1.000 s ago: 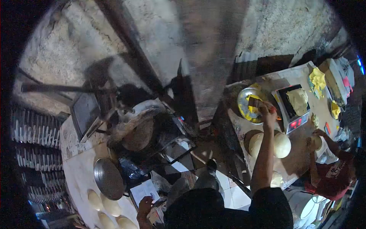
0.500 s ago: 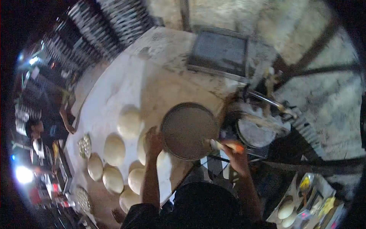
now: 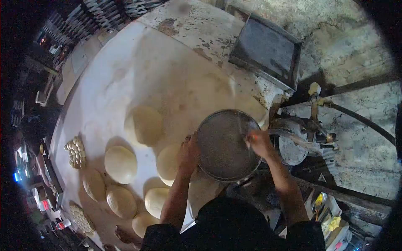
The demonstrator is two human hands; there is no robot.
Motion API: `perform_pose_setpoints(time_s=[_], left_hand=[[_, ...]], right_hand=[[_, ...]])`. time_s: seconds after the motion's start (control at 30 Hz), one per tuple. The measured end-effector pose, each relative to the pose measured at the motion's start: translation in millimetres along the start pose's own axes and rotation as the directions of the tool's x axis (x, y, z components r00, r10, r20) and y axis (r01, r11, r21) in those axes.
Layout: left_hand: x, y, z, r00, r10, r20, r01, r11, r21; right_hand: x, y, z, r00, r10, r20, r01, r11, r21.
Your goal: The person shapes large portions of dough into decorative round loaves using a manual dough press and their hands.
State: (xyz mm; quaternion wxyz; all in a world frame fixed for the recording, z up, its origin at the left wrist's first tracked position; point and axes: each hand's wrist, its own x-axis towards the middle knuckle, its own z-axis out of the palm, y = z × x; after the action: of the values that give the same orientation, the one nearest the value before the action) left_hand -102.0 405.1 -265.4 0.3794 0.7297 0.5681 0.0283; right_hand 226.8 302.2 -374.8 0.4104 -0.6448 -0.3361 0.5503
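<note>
Head view: a hard stroke could skid the round pan (image 3: 224, 157), by the table's (image 3: 184, 79) four-o'clock edge, into the nearby dough ball (image 3: 166, 166) — the left hand (image 3: 189, 152) touches the pan's nine-o'clock rim, grip unclear. The right hand (image 3: 260, 143), closed on a blurred tool (image 3: 254, 137), has moved from outside four o'clock to inside three.

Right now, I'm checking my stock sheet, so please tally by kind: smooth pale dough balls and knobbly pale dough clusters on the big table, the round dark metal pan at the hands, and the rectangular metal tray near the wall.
Smooth pale dough balls: 7
Knobbly pale dough clusters: 2
Round dark metal pan: 1
Rectangular metal tray: 1
Total: 11
</note>
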Motion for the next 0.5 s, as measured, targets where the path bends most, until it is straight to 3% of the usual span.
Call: perform_pose_setpoints(time_s=[0.03,0.07,0.1,0.13,0.17,0.23,0.27,0.33,0.4,0.47,0.5], left_hand=[[2,4,0,0.999,-0.042,0.004,0.042,0.999,-0.026],[1,4,5,0.999,-0.039,-0.019,0.038,0.999,-0.033],[-1,4,9,0.999,-0.035,-0.042,0.033,0.999,-0.04],[3,-10,26,0.995,0.015,-0.096,-0.018,0.999,-0.031],[9,-23,43,0.986,0.064,-0.153,-0.068,0.997,-0.021],[31,-47,71,0.97,0.123,-0.208,-0.119,0.992,0.033],[32,-53,75,0.962,0.15,-0.227,-0.139,0.988,0.063],[24,-34,58,0.984,0.058,-0.166,-0.076,0.992,-0.099],[26,-33,62,0.975,0.088,-0.206,-0.102,0.993,-0.06],[38,-48,78,0.939,0.165,-0.302,-0.136,0.984,0.115],[45,-58,89,0.91,0.219,-0.352,-0.142,0.962,0.231]], right_hand=[[24,-11,-6,0.99,-0.136,-0.027,0.132,0.985,-0.112],[28,-22,26,0.955,-0.296,-0.017,0.261,0.866,-0.428],[32,-36,59,0.894,-0.448,-0.006,0.315,0.638,-0.703],[32,-27,89,0.846,-0.53,0.056,0.396,0.555,-0.732],[14,-31,133,0.958,-0.286,0.004,0.202,0.665,-0.719],[-33,-49,157,0.997,-0.003,0.078,0.052,0.766,-0.641],[-57,-54,149,0.98,0.017,0.199,0.103,0.808,-0.58],[-87,-53,113,0.983,-0.01,0.181,0.097,0.872,-0.479],[-101,-50,44,0.991,-0.069,-0.115,0.017,0.916,-0.401],[-126,-22,-20,0.903,-0.356,-0.239,0.303,0.924,-0.234],[-152,-6,-56,0.814,-0.472,-0.339,0.435,0.882,-0.182]])
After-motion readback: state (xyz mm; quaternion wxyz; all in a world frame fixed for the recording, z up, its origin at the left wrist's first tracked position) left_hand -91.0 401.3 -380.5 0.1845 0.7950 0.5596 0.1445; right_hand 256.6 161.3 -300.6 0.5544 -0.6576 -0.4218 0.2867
